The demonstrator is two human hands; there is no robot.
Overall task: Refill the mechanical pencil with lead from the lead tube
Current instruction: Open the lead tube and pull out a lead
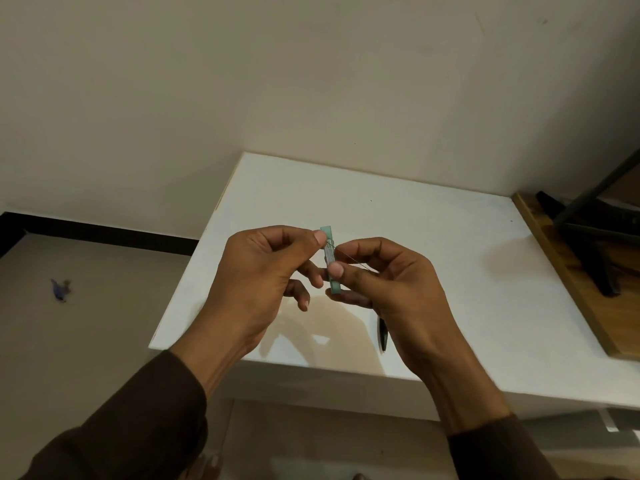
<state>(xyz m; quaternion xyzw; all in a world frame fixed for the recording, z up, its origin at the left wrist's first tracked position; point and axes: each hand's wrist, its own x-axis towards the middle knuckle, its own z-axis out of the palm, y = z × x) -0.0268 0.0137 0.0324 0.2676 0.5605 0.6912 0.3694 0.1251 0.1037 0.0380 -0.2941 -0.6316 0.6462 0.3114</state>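
**Lead tube held between both hands above the desk**

I see my left hand (258, 271) and right hand (388, 282) meeting over the white desk (433, 237); the pale green lead tube (329, 252) stands nearly upright between them, the right thumb and fingers closed on its lower part; my left thumb and forefinger pinch at its upper part, where a thin lead (349, 260) slants out toward the right hand; the dark mechanical pencil (383, 332) lies on the desk just below the right hand, partly hidden by it
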